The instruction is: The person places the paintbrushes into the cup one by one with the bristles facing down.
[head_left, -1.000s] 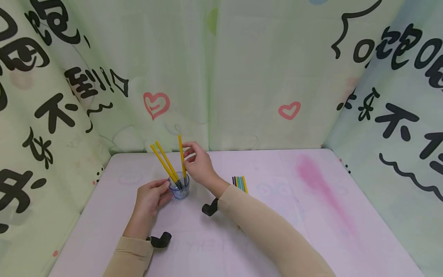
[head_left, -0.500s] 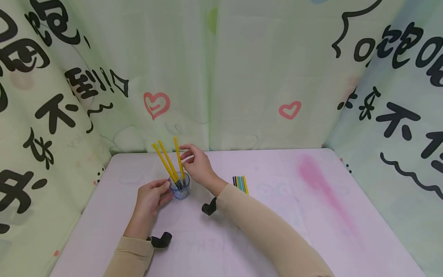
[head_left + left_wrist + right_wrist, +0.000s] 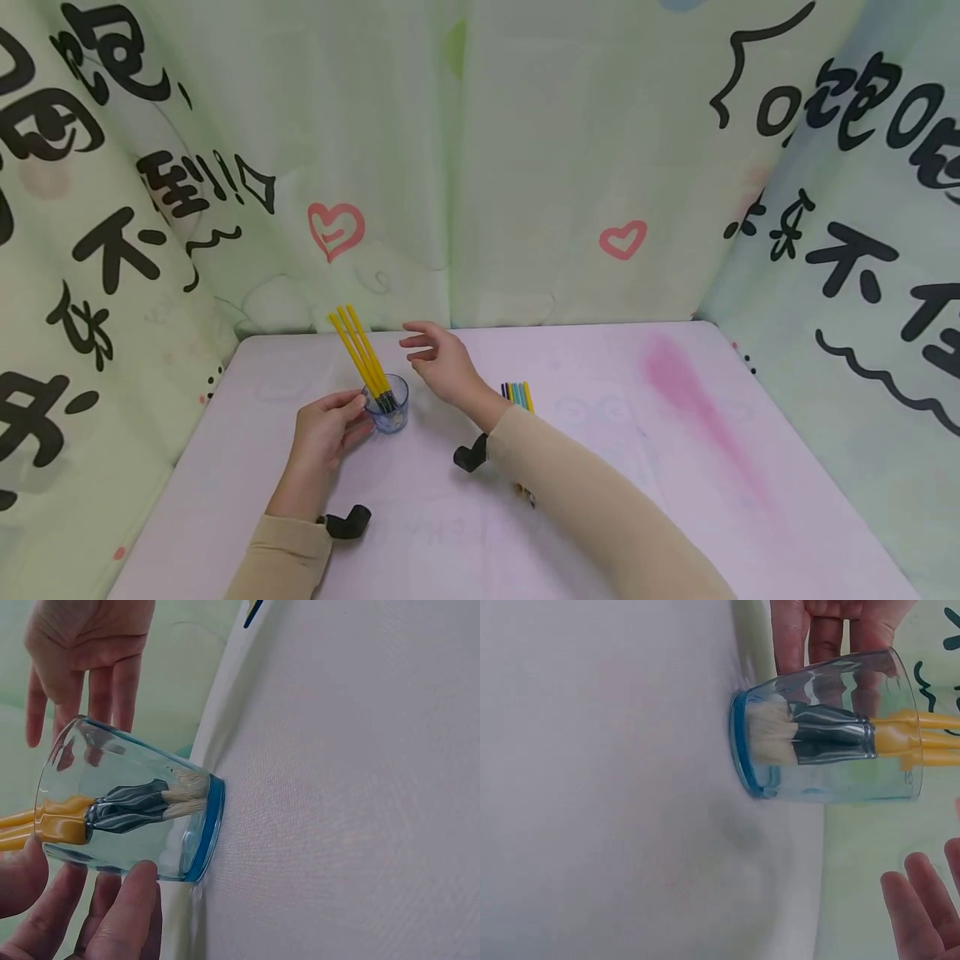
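Observation:
A clear bluish glass (image 3: 390, 410) stands upright on the table. Three paintbrushes (image 3: 360, 348) with yellow handles lean together toward its left side, bristles down; their pale bristles (image 3: 772, 733) and dark ferrules show through the wall in the right wrist view. My left hand (image 3: 327, 429) holds the glass from the left, thumb near the rim and fingers (image 3: 127, 915) along its side. To the right of the glass, apart from it, my right hand (image 3: 442, 362) is raised with fingers spread and nothing in them.
Behind my right forearm, several slim sticks (image 3: 517, 395) in dark, teal and yellow lie side by side on the white table (image 3: 645, 467), partly hidden by the sleeve. A patterned curtain (image 3: 525, 167) rises along the back and both sides.
My right hand has let go of the third paintbrush and drawn back to the right. That brush now leans left beside the other two. The left hand stays at the glass.

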A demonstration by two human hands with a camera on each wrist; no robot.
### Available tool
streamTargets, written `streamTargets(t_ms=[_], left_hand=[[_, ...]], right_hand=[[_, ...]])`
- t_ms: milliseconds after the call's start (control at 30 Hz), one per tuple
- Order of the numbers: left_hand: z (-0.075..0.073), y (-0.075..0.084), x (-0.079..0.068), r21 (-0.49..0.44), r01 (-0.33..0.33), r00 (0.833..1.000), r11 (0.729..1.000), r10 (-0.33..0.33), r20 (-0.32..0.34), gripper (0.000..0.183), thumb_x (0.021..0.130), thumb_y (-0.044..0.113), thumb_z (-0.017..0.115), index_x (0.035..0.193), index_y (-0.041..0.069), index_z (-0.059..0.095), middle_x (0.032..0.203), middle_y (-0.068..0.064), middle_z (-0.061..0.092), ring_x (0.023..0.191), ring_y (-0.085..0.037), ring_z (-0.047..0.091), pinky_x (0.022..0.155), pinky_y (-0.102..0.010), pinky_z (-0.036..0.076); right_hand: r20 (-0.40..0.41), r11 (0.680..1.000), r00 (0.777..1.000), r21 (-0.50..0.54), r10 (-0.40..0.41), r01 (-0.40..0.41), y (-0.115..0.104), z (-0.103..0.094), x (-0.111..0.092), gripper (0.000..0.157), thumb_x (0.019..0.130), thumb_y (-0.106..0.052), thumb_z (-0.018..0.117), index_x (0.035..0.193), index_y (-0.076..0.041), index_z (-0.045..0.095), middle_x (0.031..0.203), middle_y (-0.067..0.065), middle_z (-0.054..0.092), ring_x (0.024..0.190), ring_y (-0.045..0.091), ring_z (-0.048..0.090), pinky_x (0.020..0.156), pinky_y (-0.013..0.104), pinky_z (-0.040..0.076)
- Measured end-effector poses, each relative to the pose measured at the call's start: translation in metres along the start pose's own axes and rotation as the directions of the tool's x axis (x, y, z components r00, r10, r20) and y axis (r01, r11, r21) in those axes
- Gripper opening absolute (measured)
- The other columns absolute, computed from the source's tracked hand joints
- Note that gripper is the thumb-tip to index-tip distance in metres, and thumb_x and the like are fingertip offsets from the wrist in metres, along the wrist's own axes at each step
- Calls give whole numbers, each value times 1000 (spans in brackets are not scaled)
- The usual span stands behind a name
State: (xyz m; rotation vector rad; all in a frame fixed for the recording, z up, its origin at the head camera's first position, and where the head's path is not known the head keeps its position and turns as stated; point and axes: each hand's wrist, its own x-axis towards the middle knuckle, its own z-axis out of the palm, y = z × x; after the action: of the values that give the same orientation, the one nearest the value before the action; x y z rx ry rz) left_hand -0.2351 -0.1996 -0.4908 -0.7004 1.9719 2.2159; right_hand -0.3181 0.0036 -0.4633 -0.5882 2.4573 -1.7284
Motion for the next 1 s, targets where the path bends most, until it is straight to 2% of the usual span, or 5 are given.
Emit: streamTargets(t_ms=[100,267,467,700,1000], left_hand=[[0,0,0,5,7,1000,1000,-7,-4,41,105,15,72,142,-1,66,118,-8,71,95,-15,71,92,-33,67],[-1,0,0,5,-6,1000,1000,6,-1,40,105,13,71,142,-2,66,111,-4,72,93,-14,71,91,-33,68],[-2,-1,-1,7,-6,1000,1000,6,5,41,105,14,71,142,-2,66,108,-4,72,92,-15,73,91,-33,68],[-1,-1,0,-3,-9,1000,1000,9,9,41,105,13,71,142,-3,65,107,-4,71,93,-14,70,91,-33,68],[0,-2,0,-18,-8,1000,1000,8,9,41,104,12,73,141,-3,66,104,-2,72,91,-14,71,88,-32,69]], right_hand=[[0,1000,1000,16,14,-14,4,-5,-3,58,101,7,63,154,-18,57,138,10,73,120,31,75,104,40,65],[-8,999,1000,45,27,-26,10,-12,-9,59,101,8,62,154,-16,56,139,13,72,121,33,75,103,40,65],[-27,997,999,74,38,-36,14,-23,-18,59,99,9,62,153,-15,57,140,17,71,121,32,74,98,37,67],[-53,994,998,101,33,-28,19,-35,-29,61,95,12,61,151,-13,59,138,19,72,121,40,73,92,38,68],[-59,994,997,100,56,-50,24,-50,-42,62,95,11,62,151,-15,59,141,21,70,120,35,74,92,37,68]])
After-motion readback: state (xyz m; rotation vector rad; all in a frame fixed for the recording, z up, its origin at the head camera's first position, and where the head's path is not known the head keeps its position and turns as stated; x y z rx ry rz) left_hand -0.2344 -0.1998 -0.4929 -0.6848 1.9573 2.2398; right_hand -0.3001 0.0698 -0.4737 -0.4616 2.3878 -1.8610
